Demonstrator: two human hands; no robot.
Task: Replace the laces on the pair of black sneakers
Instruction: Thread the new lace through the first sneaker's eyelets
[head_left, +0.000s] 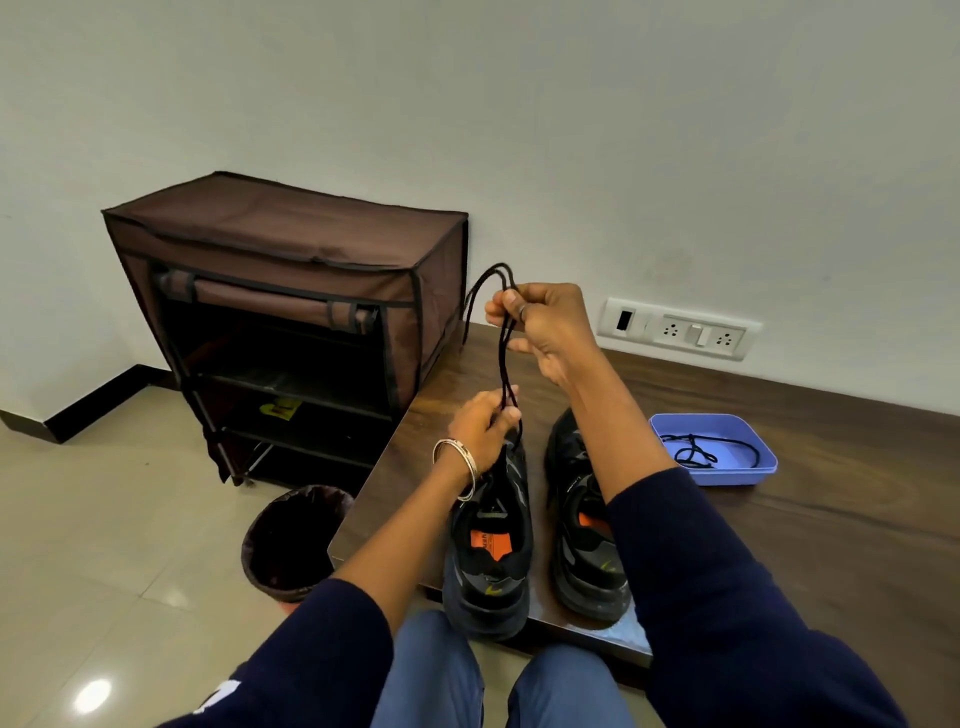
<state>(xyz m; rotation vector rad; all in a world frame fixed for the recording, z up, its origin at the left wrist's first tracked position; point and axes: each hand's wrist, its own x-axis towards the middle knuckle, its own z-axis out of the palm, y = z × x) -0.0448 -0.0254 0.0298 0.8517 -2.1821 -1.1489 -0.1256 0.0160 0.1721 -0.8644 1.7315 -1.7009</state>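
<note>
Two black sneakers stand side by side on a dark wooden platform (779, 519), heels toward me: the left sneaker (491, 551) and the right sneaker (584, 525). A black lace (505, 358) runs up from the left sneaker's front. My left hand (480, 431) pinches both strands just above the shoe. My right hand (545, 325) is raised higher and grips the same strands, whose ends loop over and hang down to its left. My right forearm crosses over the right sneaker.
A blue plastic tray (748, 470) with another black lace (698, 452) sits on the platform to the right. A brown fabric shoe rack (291, 322) stands at the left, a dark waste bin (291, 540) on the tiled floor below it. Wall sockets (680, 327) are behind.
</note>
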